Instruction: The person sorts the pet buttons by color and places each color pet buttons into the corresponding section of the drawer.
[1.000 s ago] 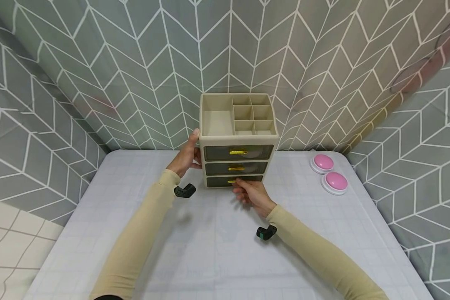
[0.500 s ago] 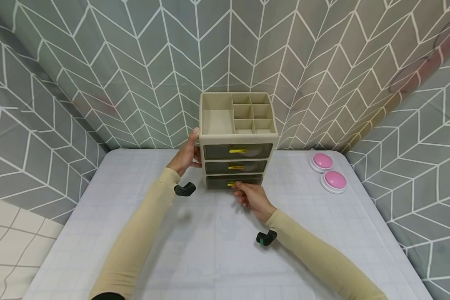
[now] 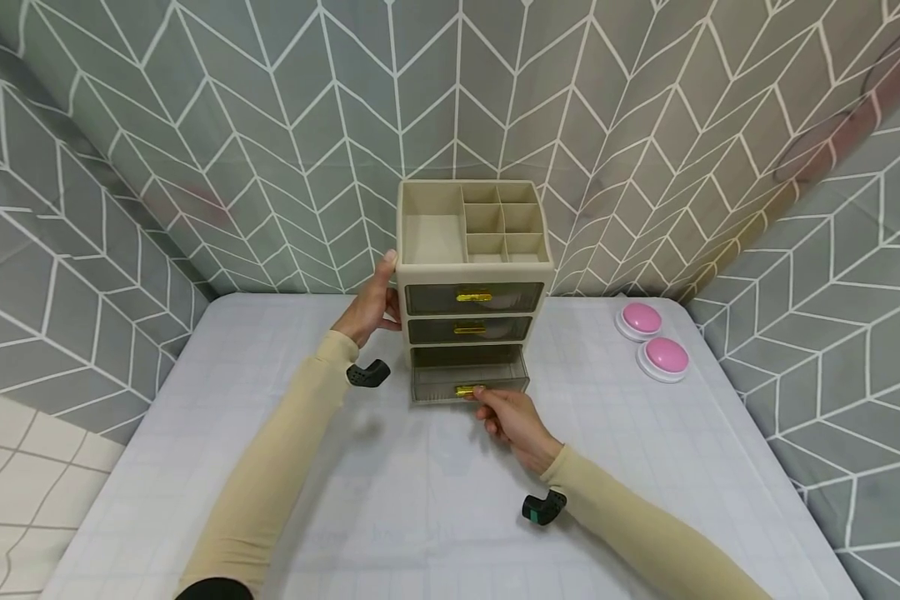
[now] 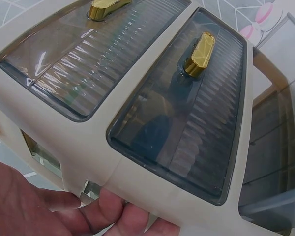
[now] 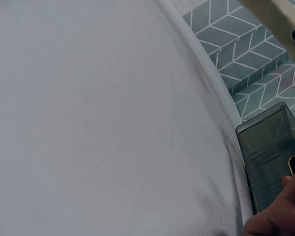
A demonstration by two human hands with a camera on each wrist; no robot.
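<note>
A beige desktop drawer organizer (image 3: 474, 273) stands at the back of the table, three smoky clear drawers below an open compartment top. Its bottom drawer (image 3: 433, 392) is pulled out, and no contents show inside it. My right hand (image 3: 517, 425) pinches that drawer's gold handle (image 3: 464, 391); the right wrist view catches the same drawer (image 5: 263, 157) at its edge. My left hand (image 3: 366, 312) grips the organizer's left side, thumb up near the top rim. In the left wrist view, its curled fingers (image 4: 108, 209) lie against the side by small cut-outs. The upper two drawers are closed.
Two pink-topped white push buttons (image 3: 665, 356) sit at the table's back right. A white cloth (image 3: 420, 508) covers the table. Grey patterned curtain (image 3: 285, 125) rises right behind the organizer and along both sides.
The bottom drawer has slid out toward me from closed, with my right hand moving back along with it. My left hand has kept its hold on the organizer's side.
</note>
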